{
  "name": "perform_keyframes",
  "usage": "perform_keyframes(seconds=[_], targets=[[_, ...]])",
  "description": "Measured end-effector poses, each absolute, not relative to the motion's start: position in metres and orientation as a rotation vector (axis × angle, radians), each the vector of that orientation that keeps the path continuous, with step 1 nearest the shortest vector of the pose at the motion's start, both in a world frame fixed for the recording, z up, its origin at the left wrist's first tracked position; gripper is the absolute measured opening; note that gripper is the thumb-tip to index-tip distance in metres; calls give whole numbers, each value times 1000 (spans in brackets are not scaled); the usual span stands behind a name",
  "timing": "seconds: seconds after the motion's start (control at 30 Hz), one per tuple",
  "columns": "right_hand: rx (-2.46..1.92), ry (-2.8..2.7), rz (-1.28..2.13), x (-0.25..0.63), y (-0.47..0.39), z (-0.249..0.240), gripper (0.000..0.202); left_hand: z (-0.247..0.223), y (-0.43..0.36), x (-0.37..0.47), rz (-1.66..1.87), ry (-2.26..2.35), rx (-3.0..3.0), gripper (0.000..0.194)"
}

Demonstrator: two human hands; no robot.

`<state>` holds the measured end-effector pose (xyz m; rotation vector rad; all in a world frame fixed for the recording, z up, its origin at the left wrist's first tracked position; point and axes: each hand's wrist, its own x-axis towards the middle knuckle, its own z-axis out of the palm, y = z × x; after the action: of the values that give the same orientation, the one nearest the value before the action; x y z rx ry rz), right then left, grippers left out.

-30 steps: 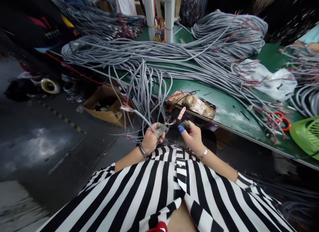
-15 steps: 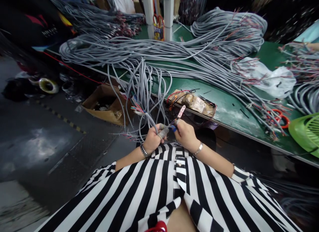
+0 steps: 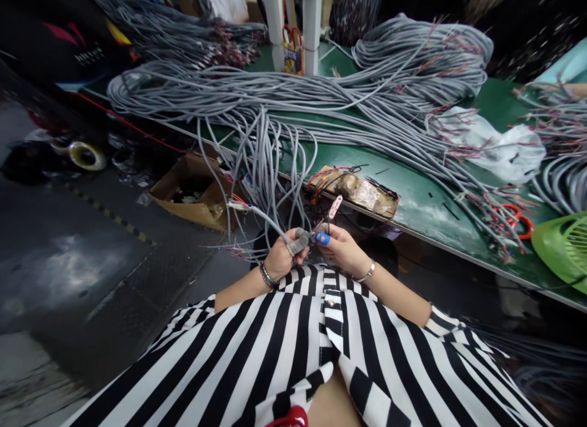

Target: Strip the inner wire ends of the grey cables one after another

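Left hand: By the left hand (image 3: 285, 256) a grey cable (image 3: 268, 219) is held; it is pinched between the thumb and the fingers, and grey covers (image 3: 299, 243) are worn on these fingertips.
Right hand: The right hand (image 3: 343, 251) is placed just beside the left one. Its thumb and forefinger are brought close together near some thin wires (image 3: 317, 224); whether a wire is pinched cannot be told. A blue wrap (image 3: 323, 238) is worn on the thumb.
Grey cable: It is kept in front of the striped shirt (image 3: 284, 329), at the near side of the table (image 3: 413, 191). Its coloured wires (image 3: 238, 202) are pointed to the left.
Table edge: A taped block (image 3: 362, 193) is laid there, and a pale strip (image 3: 335, 207) is seen between it and the right hand.
Table top: Many grey cables (image 3: 220, 90) are spread across the far side. To the right, red scissors (image 3: 525, 228) are placed near a green basket (image 3: 562, 252).
Floor: A cardboard box (image 3: 172, 204) is seen on the left, below the table.
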<state>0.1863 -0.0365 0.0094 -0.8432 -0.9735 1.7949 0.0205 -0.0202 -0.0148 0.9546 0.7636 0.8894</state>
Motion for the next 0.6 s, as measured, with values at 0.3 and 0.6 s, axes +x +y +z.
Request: perform_keyframes(seconds=[0.3,0.6], targets=[[-963,-2130,1094,218,-27,32,22,-16,-12,6,440,635,1036,50],[-1079,-1720,1066,224,-32,37,28,10,1,1,454,555,1375,45]])
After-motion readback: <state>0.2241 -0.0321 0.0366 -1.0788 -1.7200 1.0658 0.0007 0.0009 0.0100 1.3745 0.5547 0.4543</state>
